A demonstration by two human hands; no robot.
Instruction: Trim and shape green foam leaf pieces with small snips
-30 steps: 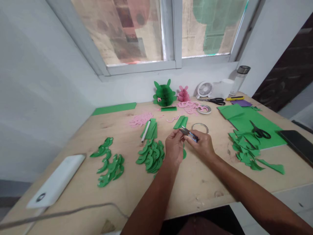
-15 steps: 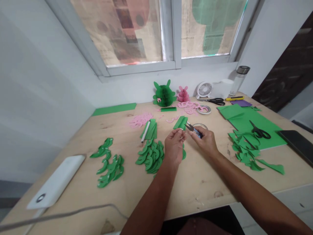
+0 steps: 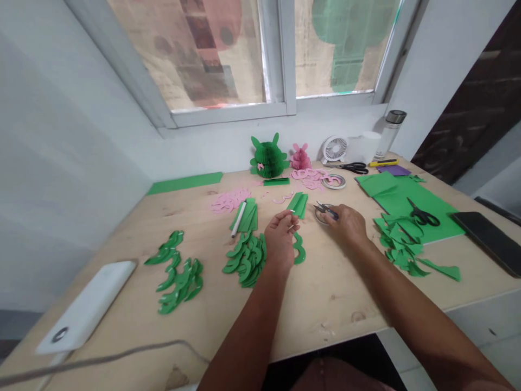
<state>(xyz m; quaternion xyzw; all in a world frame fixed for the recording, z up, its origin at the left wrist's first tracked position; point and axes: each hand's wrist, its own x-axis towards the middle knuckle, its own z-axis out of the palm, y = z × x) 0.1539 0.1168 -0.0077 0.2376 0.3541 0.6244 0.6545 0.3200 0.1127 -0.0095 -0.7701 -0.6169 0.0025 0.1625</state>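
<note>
My left hand is closed with small white strips showing at its fingertips, near the middle of the table. Just right of it, my right hand grips small snips, blades apart and pointing left, over a roll of tape. Folded green paper lies beyond my left fingers. A wavy green cutout rests beside my left wrist, partly hidden by it. To the left is a pile of green curved cutouts, with a white pen on green strips above it.
Green scraps, black scissors and a phone lie at the right. A white power bank and its cable are at the left. Green and pink paper figures stand at the back.
My right hand and the snips have moved right, away from my left fingers. More of the wavy green cutout shows beside my left wrist. The whole view has shifted slightly.
</note>
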